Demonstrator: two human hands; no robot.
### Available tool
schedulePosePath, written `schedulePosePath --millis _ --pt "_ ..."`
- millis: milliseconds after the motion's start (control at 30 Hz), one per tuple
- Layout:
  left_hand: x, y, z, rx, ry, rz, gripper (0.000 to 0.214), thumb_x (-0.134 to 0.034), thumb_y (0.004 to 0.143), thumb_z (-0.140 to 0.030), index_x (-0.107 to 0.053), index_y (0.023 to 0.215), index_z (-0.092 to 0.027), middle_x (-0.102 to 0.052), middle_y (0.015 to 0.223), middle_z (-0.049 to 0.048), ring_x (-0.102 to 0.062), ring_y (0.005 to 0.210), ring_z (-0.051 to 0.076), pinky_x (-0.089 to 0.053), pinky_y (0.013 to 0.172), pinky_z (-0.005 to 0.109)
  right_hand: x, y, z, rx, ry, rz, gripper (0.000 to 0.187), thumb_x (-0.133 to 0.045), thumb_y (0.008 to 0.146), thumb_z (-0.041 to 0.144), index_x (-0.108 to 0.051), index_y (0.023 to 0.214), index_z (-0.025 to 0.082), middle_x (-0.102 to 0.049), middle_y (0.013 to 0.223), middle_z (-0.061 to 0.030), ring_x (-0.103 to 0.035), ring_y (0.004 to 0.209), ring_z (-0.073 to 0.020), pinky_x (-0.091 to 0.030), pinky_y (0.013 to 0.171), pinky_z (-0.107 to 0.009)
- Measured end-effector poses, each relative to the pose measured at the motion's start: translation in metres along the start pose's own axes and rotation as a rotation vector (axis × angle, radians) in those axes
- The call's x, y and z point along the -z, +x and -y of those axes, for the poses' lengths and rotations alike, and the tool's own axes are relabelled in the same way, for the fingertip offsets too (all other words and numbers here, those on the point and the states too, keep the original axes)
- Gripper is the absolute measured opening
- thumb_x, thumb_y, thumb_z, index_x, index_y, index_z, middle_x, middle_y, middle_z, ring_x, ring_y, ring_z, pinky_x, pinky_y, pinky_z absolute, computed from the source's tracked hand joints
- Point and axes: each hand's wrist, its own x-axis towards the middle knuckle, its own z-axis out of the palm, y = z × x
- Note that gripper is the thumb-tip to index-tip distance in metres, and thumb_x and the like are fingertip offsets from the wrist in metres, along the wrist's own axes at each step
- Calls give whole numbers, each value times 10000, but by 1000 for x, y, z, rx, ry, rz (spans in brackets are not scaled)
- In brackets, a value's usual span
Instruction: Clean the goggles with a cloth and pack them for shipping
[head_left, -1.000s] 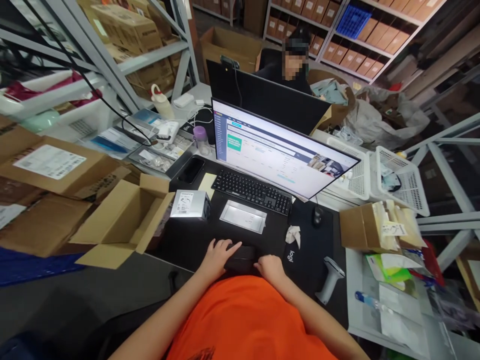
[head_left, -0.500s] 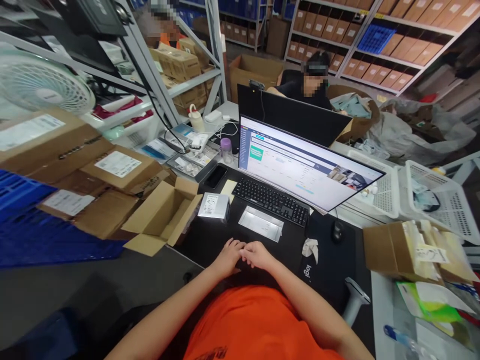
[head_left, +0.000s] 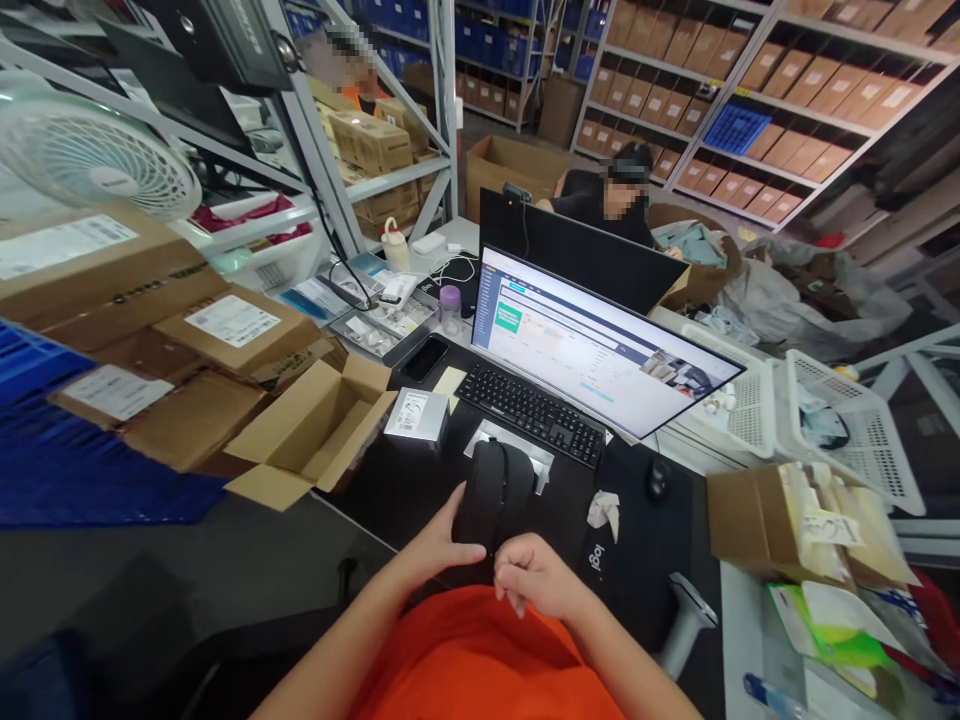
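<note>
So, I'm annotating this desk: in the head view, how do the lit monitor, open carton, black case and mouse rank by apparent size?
1. Lit monitor
2. Open carton
3. Black case, in the left hand
4. Mouse

Nearness to the camera may enlarge the case.

Tall metal shelves (head_left: pixel 756 50) packed with brown cartons (head_left: pixel 847 85) line the back of the room. A grey rack frame (head_left: pixel 446 100) rises beyond the black-topped desk (head_left: pixel 382 490); dull grey floor (head_left: pixel 247 560) shows at lower left.
</note>
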Motion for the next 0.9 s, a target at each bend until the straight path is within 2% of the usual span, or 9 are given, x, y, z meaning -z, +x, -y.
schedulePosePath --millis 133,233,333,467,567,667,767,833,900 --pt "-7 2 -14 21 -8 158 1114 -827 600 -575 -311 1500 -168 -540 1387 166 -548 1232 352 -430 1061 509 10 -31 11 13 -17 -180 581 -663 740 720 -606 589 163 -494 430 40 -420 332 -60 -284 359 -176" --pt "-20 -3 -27 33 49 211 1102 -837 591 -400 -282 1517 -180 -470 1457 169 -482 1305 360 -377 1113 517 40 -56 25 42 -4 -377 553 -634 789 682 -569 578 175 -412 396 73 -325 296 -44 -188 336 -181" --pt "-30 -5 -53 -29 252 279 1098 -797 568 -220 -267 1530 -233 -412 1512 139 -396 1382 351 -282 1186 488 75 -66 39 101 15 -558 541 -588 811 681 -527 587 193 -340 381 101 -233 300 -37 -136 345 -191" --pt "-36 1 -79 -140 542 406 1090 -745 580 -172 -235 1532 -321 -451 1483 76 -438 1353 310 -341 1165 438 102 -49 39 133 -43 -613 521 -638 772 666 -553 577 189 -369 389 89 -269 320 -50 -198 362 -196" --pt "-36 4 -70 -167 703 366 1095 -724 589 -183 -188 1534 -324 -461 1475 76 -467 1332 296 -387 1135 422 104 -37 25 129 -133 -602 503 -668 761 634 -575 547 189 -444 423 51 -407 377 -93 -343 409 -218" --pt "-36 9 -51 -197 874 239 1054 -669 601 -140 -203 1533 -297 -483 1448 113 -495 1293 312 -418 1091 463 98 -44 5 172 -192 -660 412 -599 834 606 -689 832 204 -698 814 -54 -668 778 -202 -534 704 -315" --pt "-40 18 -39 -217 934 174 1067 -624 555 -50 -268 1528 -306 -474 1453 128 -469 1302 347 -363 1104 542 86 -59 -13 227 -212 -579 551 -561 874 562 -532 1344 277 -594 1358 -104 -582 1234 -261 -488 983 -422" --pt "-42 27 -35 -243 938 171 1077 -631 535 -29 -311 1510 -356 -479 1458 84 -455 1321 328 -318 1141 531 79 -63 -23 252 -296 -551 724 -681 804 489 -420 1448 287 -510 1457 -112 -493 1339 -284 -411 1089 -467" --pt "-41 39 -29 -259 924 155 1055 -687 553 -63 -338 1486 -407 -473 1472 31 -432 1356 299 -270 1187 495 76 -62 -32 246 -376 -648 795 -776 714 397 -434 1422 274 -504 1446 -115 -469 1346 -304 -352 1138 -498"
